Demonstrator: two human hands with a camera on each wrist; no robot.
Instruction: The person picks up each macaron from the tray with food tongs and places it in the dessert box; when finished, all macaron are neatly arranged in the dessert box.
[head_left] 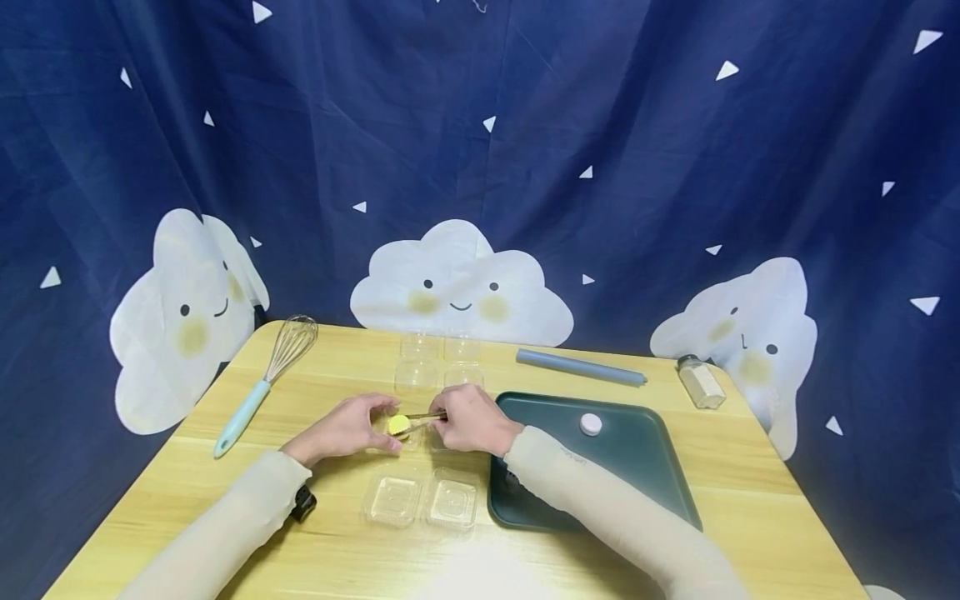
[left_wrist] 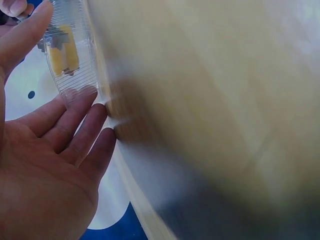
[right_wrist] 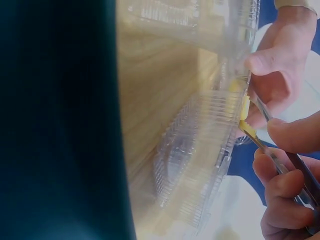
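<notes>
A yellow, round, macaron-like piece with a ruffled edge sits between the tips of slim metal tongs, beside the ribbed wall of a clear plastic box; whether it touches the bottom cannot be told. The right hand has its grip closed around the tongs; the left hand has a released grip, its fingers extended loosely against the box. Taking the yellow piece as dial centre in the head view, two square, round-cornered clear shells lie towards 5 and 6 o'clock, and more clear plastic boxes at 12 to 1. At 3 o'clock, a smooth, pale disc rests on a matte dark-green tray. A blue-grey cylindrical rod lies between 2 and 3, and a wire whisk with a mint handle towards 10, on the wood-grained worktop.
</notes>
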